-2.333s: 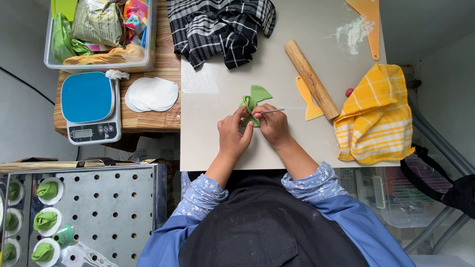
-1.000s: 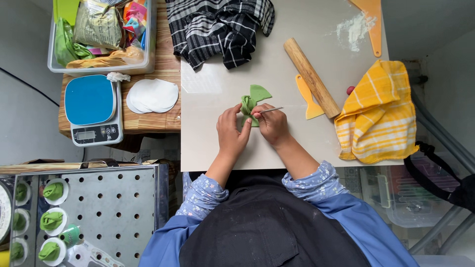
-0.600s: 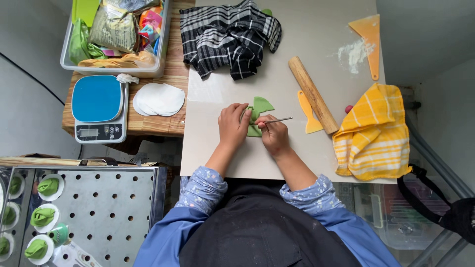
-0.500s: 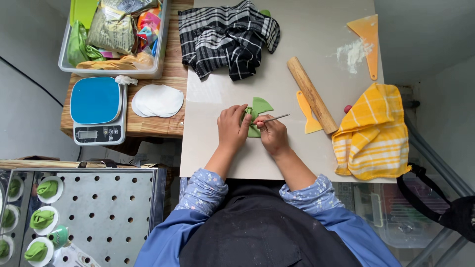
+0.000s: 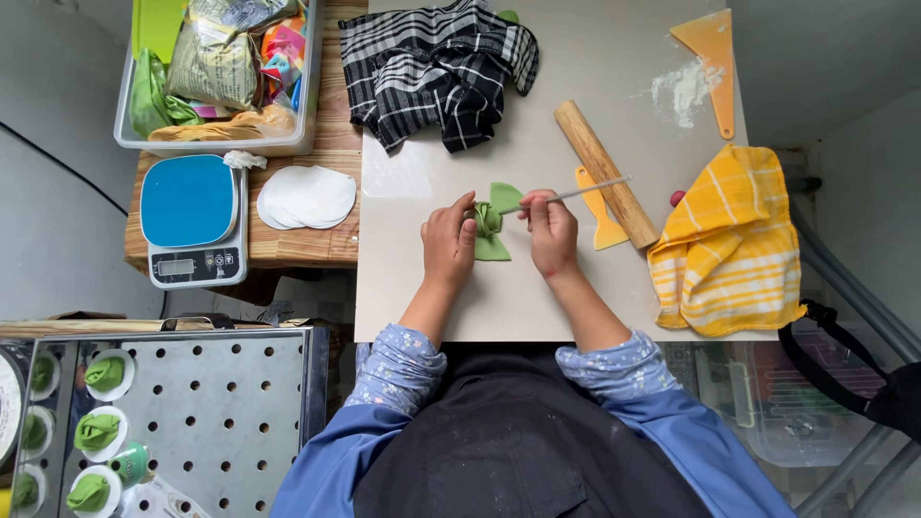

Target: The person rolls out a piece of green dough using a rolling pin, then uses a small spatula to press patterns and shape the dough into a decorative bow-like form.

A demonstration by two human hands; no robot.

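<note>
Green dough piece (image 5: 492, 230) on desk (image 5: 537, 297), between hands. Left hand (image 5: 449, 242) pinches its edge; right hand (image 5: 554, 230) grips thin stick (image 5: 576, 194), tip at dough.

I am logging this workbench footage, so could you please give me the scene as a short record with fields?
Left hand: the left hand presses on the green dough piece
Right hand: the right hand holds a thin stick tool, its tip at the dough
Work surface: pale board
Beside the right hand: wooden rolling pin, yellow scraper, yellow striped cloth
Farther up the board: black checked cloth, orange scraper
Left side: blue scale, white paper rounds, perforated tray with green dough shapes
</note>
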